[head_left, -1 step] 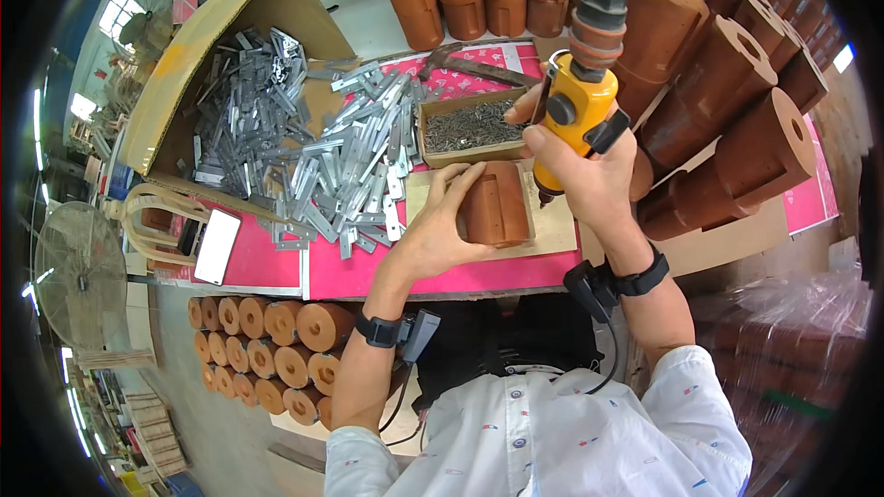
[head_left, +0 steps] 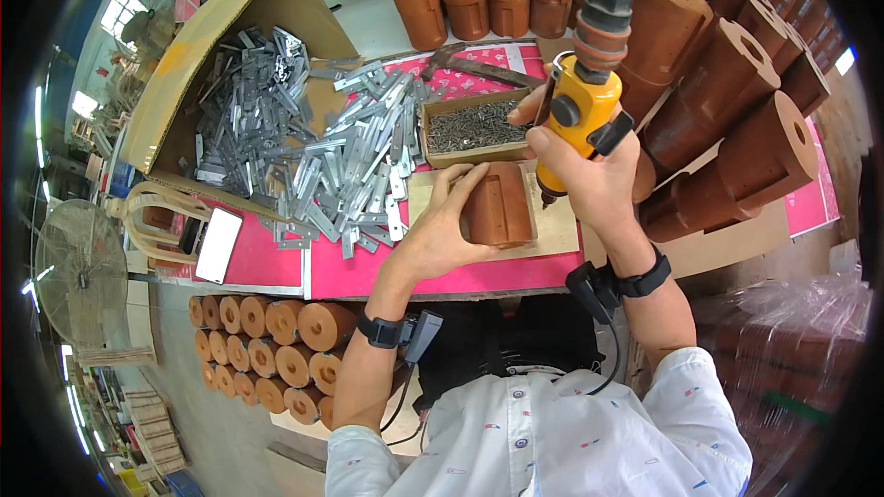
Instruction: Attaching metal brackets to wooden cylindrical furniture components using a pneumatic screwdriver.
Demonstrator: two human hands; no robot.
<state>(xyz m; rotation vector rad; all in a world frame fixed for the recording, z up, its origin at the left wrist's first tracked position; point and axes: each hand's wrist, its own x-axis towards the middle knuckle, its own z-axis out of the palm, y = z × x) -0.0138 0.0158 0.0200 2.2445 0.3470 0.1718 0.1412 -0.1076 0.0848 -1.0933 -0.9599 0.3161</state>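
My left hand is closed around a short reddish-brown wooden cylinder that lies on its side on a flat tan board. A long groove runs along the cylinder's upward face. In my right hand is a yellow power screwdriver, its dark tip pointing down just right of the cylinder, apart from it. A black ribbed sleeve rises from the tool's top. Close behind the cylinder stands a small cardboard box of screws. Loose metal strips with holes lie heaped left of my left hand.
A large cardboard box spills metal strips onto the pink-covered table. Behind the screws lies a hammer. Stacked brown cylinders crowd the right and back. A phone rests at the left edge; more cylinders are stacked below.
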